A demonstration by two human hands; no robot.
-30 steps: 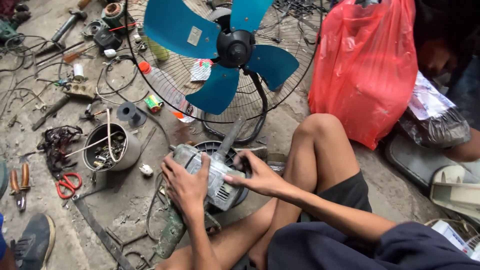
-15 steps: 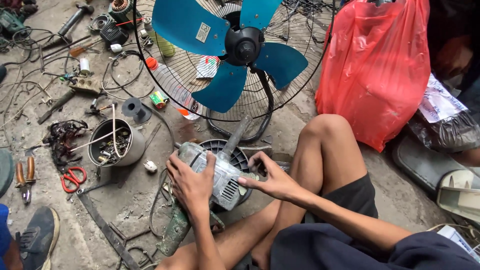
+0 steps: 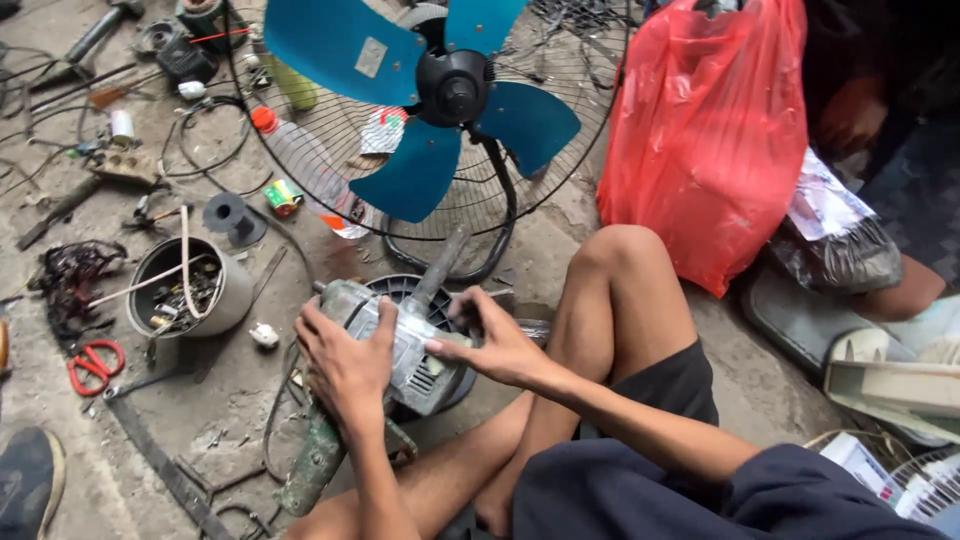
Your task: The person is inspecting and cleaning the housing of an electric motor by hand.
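Observation:
I sit on a concrete floor with a grey fan motor [image 3: 408, 352] in front of my bent knee. My left hand [image 3: 345, 365] lies over the motor's left side and grips it. My right hand [image 3: 492, 343] presses its fingers against the motor's right side. The motor rests on a round black fan housing [image 3: 402, 289]. A metal shaft [image 3: 438, 266] sticks up from behind the motor. Under my left wrist lies a greenish, worn tool handle [image 3: 313, 468].
A blue-bladed fan [image 3: 440, 95] in a wire guard stands just beyond the motor. A grey tin of scrap parts [image 3: 185, 288], red-handled scissors [image 3: 92, 365], bottles, wires and tools lie to the left. A red plastic bag [image 3: 710, 130] stands at the right. A shoe [image 3: 28, 478] is at bottom left.
The camera has shifted slightly down and left. Both hands stay on the motor, with the right hand's fingers moved a little closer onto its side.

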